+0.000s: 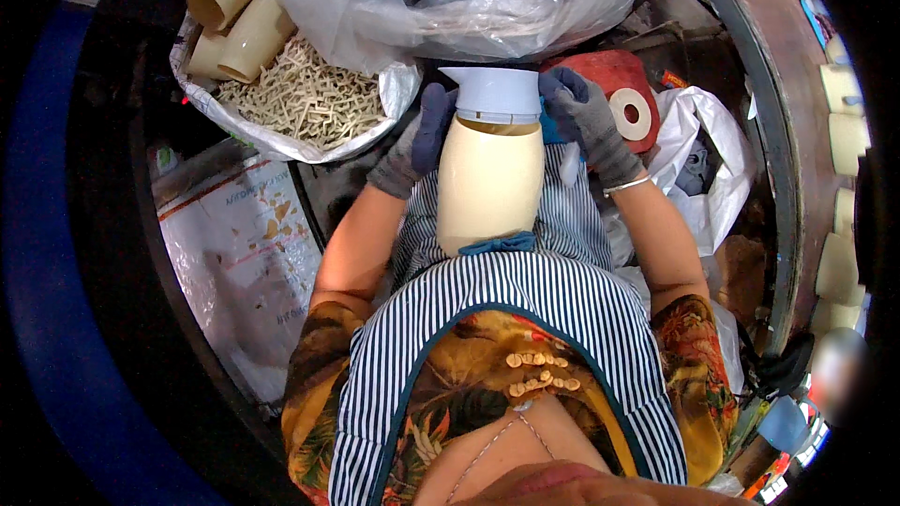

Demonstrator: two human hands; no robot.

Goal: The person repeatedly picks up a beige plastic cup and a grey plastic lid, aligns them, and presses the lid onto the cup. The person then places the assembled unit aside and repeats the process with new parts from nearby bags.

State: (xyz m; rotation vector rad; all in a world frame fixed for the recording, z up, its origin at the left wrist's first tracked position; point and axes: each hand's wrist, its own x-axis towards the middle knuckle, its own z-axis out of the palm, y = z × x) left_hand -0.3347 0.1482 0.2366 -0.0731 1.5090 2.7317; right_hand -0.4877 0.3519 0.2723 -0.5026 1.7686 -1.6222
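Observation:
A cream jug body (489,183) rests upright against my lap, with a pale blue spouted collar (502,94) fitted on its top. The collar sits slightly tilted, and a dark gap shows beneath its front edge. My left hand (427,131), in a grey and dark blue glove, presses against the jug's left side near the neck; its fingertips are partly hidden. On the other side, my right hand (583,112), gloved alike, is closed with curled fingers beside the collar. A small whitish piece (570,165) shows just below it; whether the fingers grip it is unclear.
A clear plastic bag (347,19) of grey-blue rings lies ahead. At left, a white sack (398,98) holds short beige pieces and cream cylinders (255,37). A red object with a pale ring (630,114) and another white sack (731,155) are at right, inside a curved table edge (764,84).

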